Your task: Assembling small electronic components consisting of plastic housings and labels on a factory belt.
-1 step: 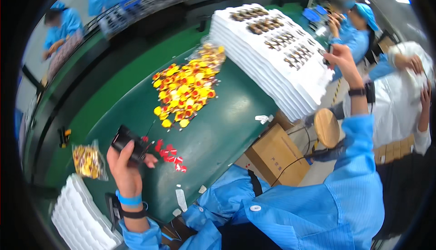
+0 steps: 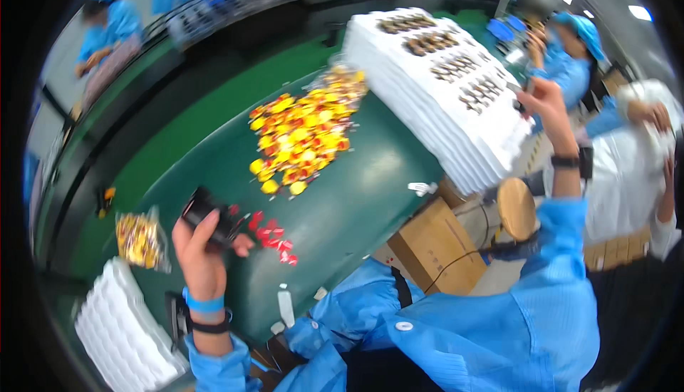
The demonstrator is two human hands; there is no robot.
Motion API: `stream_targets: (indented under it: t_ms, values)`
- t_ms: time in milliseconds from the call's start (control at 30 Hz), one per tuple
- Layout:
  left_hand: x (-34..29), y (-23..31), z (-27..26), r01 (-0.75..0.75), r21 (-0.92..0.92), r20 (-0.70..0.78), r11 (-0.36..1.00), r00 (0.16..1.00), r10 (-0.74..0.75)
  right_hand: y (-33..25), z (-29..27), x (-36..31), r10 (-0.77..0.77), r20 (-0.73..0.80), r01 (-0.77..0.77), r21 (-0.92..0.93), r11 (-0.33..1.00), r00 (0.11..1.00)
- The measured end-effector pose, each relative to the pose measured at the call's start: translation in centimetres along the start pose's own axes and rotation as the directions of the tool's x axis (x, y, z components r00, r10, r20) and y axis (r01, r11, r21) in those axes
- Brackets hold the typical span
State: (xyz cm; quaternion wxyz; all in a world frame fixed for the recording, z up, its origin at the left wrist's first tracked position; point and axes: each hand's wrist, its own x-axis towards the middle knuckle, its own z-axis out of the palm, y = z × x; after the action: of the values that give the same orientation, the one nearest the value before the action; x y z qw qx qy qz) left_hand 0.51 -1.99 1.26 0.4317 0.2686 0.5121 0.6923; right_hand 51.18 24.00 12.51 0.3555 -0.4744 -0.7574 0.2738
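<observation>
My left hand (image 2: 203, 256) grips a black box-shaped device (image 2: 208, 215) over the left part of the green table (image 2: 342, 214). Small red pieces (image 2: 272, 234) lie loose on the table just right of it. Out to the right, my right hand (image 2: 550, 110) is raised with its fingers pinched on a small dark piece (image 2: 520, 105), too blurred to name. It is by the right edge of a tall stack of white foam trays (image 2: 406, 100). Rows of small dark and metallic parts (image 2: 431, 43) sit in the top tray.
A heap of yellow-and-red pieces (image 2: 303, 139) covers the table's middle. A bag of similar pieces (image 2: 141, 241) and more white trays (image 2: 117, 321) are at left. A cardboard box (image 2: 438, 246) and round wooden stool (image 2: 516, 209) stand right. Co-workers (image 2: 570, 64) are nearby.
The whole view has shifted slightly, so things appear a little farther right. Both hands keep their grips, with no clear movement of their own.
</observation>
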Motion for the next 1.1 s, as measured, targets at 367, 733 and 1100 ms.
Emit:
stream_targets:
  t_ms: [367,733,1100]
  values:
    - [1.0,0.0,-1.0,0.039,-0.054,0.196,0.998,0.98,-0.027,-17.1,27.3,-3.1,-0.309,0.513,0.0,0.516,0.857,0.801]
    - [1.3,-0.4,-1.1,-0.211,0.394,-0.016,0.894,0.972,0.236,-17.7,36.3,-2.3,-0.547,0.406,0.306,0.521,0.797,0.732]
    - [0.9,-0.4,-0.1,-0.257,0.45,0.018,0.855,0.96,0.279,-16.7,37.8,-2.5,-0.454,0.46,0.144,0.564,0.813,0.763]
